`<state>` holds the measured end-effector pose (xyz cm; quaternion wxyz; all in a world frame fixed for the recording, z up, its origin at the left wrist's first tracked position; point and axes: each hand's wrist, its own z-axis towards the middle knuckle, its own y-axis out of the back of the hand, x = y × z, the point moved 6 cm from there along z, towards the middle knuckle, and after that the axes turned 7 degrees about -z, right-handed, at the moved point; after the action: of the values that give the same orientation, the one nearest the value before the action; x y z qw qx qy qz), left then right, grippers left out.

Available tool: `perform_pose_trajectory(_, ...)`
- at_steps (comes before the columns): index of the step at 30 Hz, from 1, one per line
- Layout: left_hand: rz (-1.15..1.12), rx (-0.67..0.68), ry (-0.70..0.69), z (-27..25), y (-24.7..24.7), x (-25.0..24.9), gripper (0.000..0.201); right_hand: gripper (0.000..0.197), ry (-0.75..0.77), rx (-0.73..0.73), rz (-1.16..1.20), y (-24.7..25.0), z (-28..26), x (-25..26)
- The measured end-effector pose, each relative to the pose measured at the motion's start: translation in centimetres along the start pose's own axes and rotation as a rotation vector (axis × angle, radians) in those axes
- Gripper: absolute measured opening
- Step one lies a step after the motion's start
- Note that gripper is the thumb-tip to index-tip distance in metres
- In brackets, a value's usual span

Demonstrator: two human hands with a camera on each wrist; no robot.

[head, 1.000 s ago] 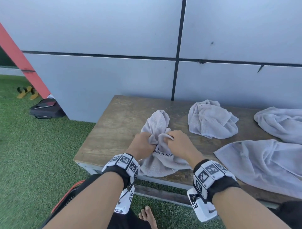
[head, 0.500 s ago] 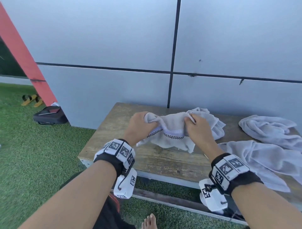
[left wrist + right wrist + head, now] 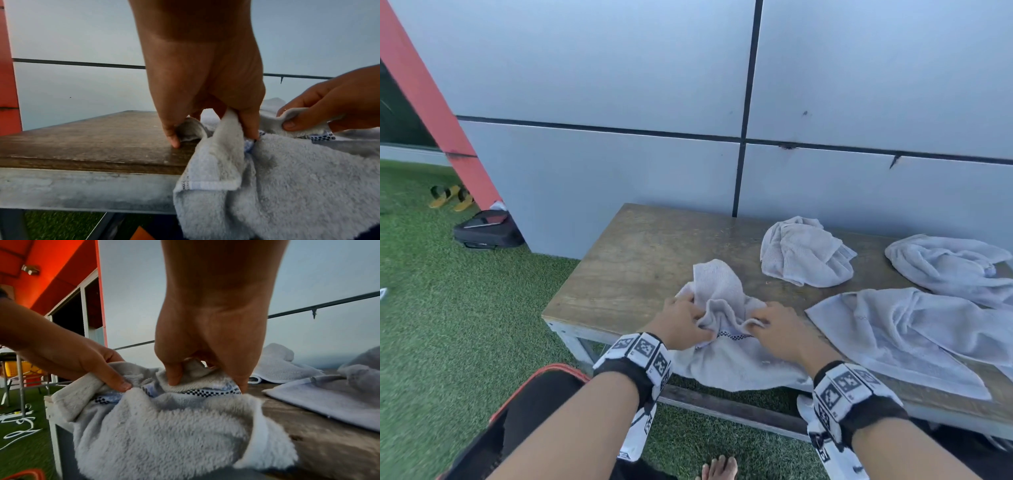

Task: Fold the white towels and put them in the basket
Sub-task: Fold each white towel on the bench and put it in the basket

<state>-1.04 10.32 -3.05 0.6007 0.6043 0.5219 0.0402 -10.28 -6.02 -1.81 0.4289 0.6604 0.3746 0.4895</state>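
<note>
A crumpled white towel point(image 3: 722, 346) with a dark checkered band lies at the front edge of the wooden bench point(image 3: 633, 270), part of it hanging over the edge. My left hand point(image 3: 681, 325) pinches its bunched edge on the left, and in the left wrist view that hand point(image 3: 213, 129) grips a fold of the towel point(image 3: 287, 186). My right hand point(image 3: 774, 329) pinches the edge on the right, close beside the left; in the right wrist view its fingers point(image 3: 174, 376) hold the towel point(image 3: 164, 434) just above the checkered band. No basket is in view.
Three more white towels lie on the bench: a crumpled one point(image 3: 804, 253) behind, a spread one point(image 3: 914, 332) to the right, another point(image 3: 948, 263) at far right. A grey wall point(image 3: 619, 171) backs the bench. A black bag point(image 3: 486, 229) and sandals point(image 3: 448, 198) sit on the green turf.
Half a second ago both hands held the towel lifted and stretched above the bench; now it is back down on the front edge, bunched, with the hands closer together.
</note>
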Motion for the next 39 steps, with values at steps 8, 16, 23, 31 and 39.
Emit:
perform_pose_trajectory(8,-0.143,-0.052,-0.123,2.5,1.8,-3.2,0.034,0.029,0.036,0.053,0.089,0.5,2.5,0.5)
perform_pose_trajectory(16,-0.186,-0.358,-0.13,10.4,15.7,-7.9,0.038,0.031,0.096,-0.25,0.114,14.6,11.9,1.3)
perform_pose_trajectory(23,-0.077,-0.792,-0.139,13.4,25.7,-8.1,0.024,0.047,0.04,-0.692,0.117,24.4,16.4,-2.5)
perform_pose_trajectory(31,0.055,-0.701,0.045,13.9,27.0,-5.5,0.033,0.039,-0.111,-0.626,0.046,24.2,17.1,-4.0)
perform_pose_trajectory(39,-0.097,-0.638,0.093,14.0,28.3,-4.7,0.024,0.019,-0.129,-0.646,-0.051,25.4,17.7,-4.0)
